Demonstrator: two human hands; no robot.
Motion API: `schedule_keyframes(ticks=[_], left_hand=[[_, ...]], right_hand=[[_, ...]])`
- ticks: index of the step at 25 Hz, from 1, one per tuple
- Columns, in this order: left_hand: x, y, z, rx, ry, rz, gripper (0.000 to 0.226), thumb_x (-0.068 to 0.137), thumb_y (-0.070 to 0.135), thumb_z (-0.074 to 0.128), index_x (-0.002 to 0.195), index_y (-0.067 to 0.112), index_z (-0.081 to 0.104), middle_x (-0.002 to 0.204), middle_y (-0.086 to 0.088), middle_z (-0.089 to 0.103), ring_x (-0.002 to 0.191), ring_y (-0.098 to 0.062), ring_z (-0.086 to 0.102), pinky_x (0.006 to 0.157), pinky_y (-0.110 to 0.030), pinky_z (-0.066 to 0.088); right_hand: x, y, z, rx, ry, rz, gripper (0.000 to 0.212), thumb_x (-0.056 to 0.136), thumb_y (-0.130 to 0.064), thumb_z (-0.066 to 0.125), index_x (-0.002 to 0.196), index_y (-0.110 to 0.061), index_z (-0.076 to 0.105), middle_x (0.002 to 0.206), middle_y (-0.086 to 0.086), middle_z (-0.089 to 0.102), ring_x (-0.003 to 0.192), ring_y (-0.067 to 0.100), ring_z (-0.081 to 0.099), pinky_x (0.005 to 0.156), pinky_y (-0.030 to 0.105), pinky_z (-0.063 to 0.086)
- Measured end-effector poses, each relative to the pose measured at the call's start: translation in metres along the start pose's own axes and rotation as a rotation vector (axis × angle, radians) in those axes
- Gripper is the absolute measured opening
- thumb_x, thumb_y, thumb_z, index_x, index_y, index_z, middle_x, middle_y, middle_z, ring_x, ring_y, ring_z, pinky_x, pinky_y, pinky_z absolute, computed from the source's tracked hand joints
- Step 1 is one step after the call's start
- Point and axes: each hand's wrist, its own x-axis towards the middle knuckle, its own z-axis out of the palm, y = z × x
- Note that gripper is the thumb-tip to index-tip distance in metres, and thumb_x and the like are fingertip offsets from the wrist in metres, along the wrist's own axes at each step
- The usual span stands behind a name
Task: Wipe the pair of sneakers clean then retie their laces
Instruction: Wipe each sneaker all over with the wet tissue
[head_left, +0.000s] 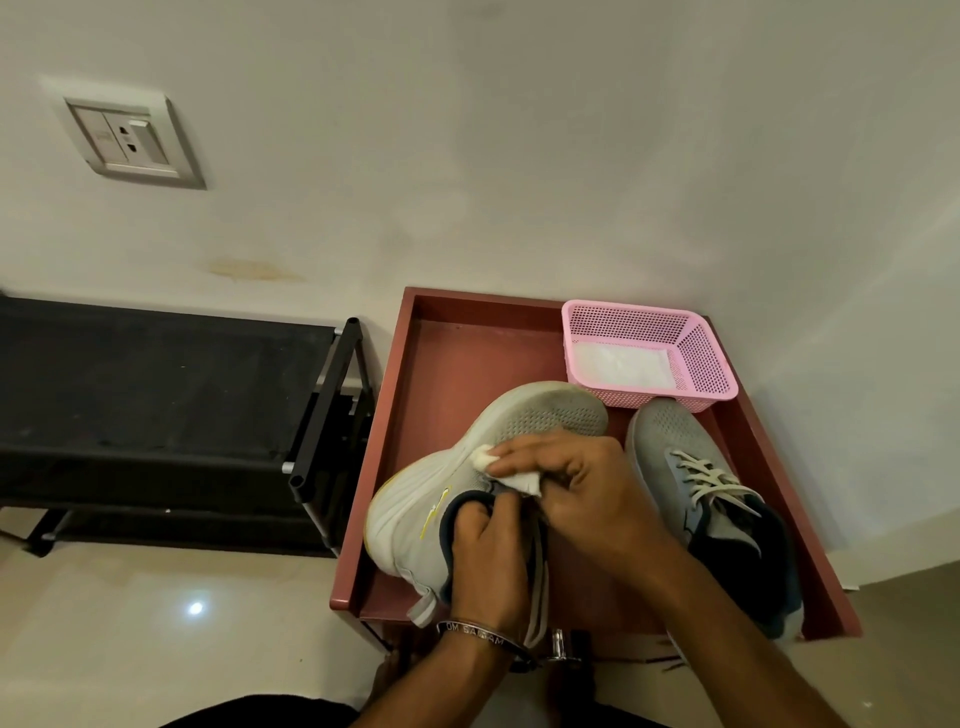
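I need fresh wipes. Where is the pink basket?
In the head view, the pink basket sits in the far right corner of the red tray, just beyond both sneakers.

On the desk (457, 353), a basket (698, 358) sits behind two sneakers, one sneaker (519, 431) left of the other sneaker (675, 447).

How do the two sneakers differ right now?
The left sneaker is tipped on its side, showing its white sole; the right sneaker rests upright. The left sneaker is gripped by the left hand and wiped by the right hand; the right sneaker lies untouched. Both are grey mesh, on the red tray.
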Motion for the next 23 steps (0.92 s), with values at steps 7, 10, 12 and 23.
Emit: schedule_keyframes(ticks=[7, 10, 12, 23], left_hand=[[0.008, 0.005, -0.003, -0.161, -0.078, -0.005, 0.035, 0.095, 0.041, 0.049, 0.107, 0.019, 0.073, 0.110, -0.002, 0.073, 0.112, -0.018, 0.064, 0.106, -0.046, 0.044], [0.010, 0.005, -0.003, -0.284, -0.127, -0.066, 0.042, 0.087, 0.046, 0.048, 0.107, 0.020, 0.075, 0.114, -0.007, 0.073, 0.116, -0.023, 0.064, 0.109, -0.049, 0.042], [0.009, 0.007, -0.002, -0.346, -0.138, -0.105, 0.048, 0.087, 0.046, 0.049, 0.117, 0.015, 0.070, 0.117, -0.009, 0.072, 0.117, -0.025, 0.063, 0.110, -0.050, 0.041], [-0.002, 0.026, 0.003, -0.588, -0.306, -0.274, 0.051, 0.099, 0.033, 0.030, 0.116, 0.001, 0.067, 0.115, -0.020, 0.070, 0.104, -0.028, 0.069, 0.094, -0.036, 0.052]], right_hand=[[-0.007, 0.000, -0.001, -0.073, 0.128, -0.023, 0.042, 0.075, 0.016, 0.067, 0.087, -0.022, 0.079, 0.098, -0.014, 0.074, 0.098, 0.001, 0.068, 0.091, 0.024, 0.054], [-0.007, 0.003, -0.005, -0.131, 0.130, -0.106, 0.038, 0.072, 0.018, 0.069, 0.087, -0.016, 0.079, 0.096, -0.012, 0.074, 0.096, 0.000, 0.068, 0.089, 0.021, 0.052], [-0.002, 0.014, -0.016, -0.180, 0.262, 0.009, 0.042, 0.073, 0.017, 0.068, 0.088, -0.021, 0.079, 0.097, -0.014, 0.073, 0.097, -0.001, 0.067, 0.088, 0.029, 0.056], [-0.004, 0.006, -0.015, -0.204, 0.330, -0.010, 0.042, 0.070, 0.020, 0.067, 0.083, -0.019, 0.078, 0.093, -0.009, 0.074, 0.095, 0.001, 0.067, 0.086, 0.030, 0.057]])
